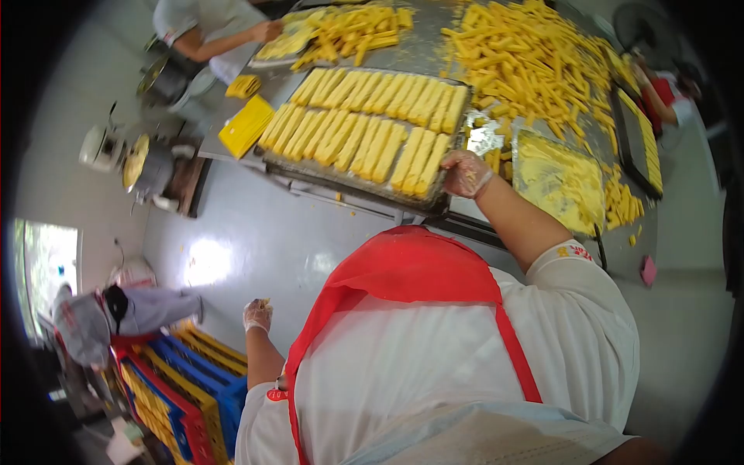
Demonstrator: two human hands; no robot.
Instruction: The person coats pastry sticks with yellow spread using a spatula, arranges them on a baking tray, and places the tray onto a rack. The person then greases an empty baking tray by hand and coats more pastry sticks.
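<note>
A dark baking tray [349, 186] holds two rows of yellow dough sticks [333, 139] and juts over the table's near edge. My right hand [467, 175], in a clear plastic glove, is at the tray's right side near the front corner, with its fingers curled at the rim. Down beside my body, away from the table, is my left hand [258, 315], also gloved. Its fingers are curled, and a small yellowish bit shows at their top; what they hold is unclear.
Loose yellow sticks [535, 58] lie heaped on the metal table. A crumb-covered tray [558, 174] stands right of my arm; yellow plastic scrapers [246, 128] lie left. Co-workers stand at the back left [205, 39], far right [666, 101] and lower left [128, 310], near stacked crates [186, 380].
</note>
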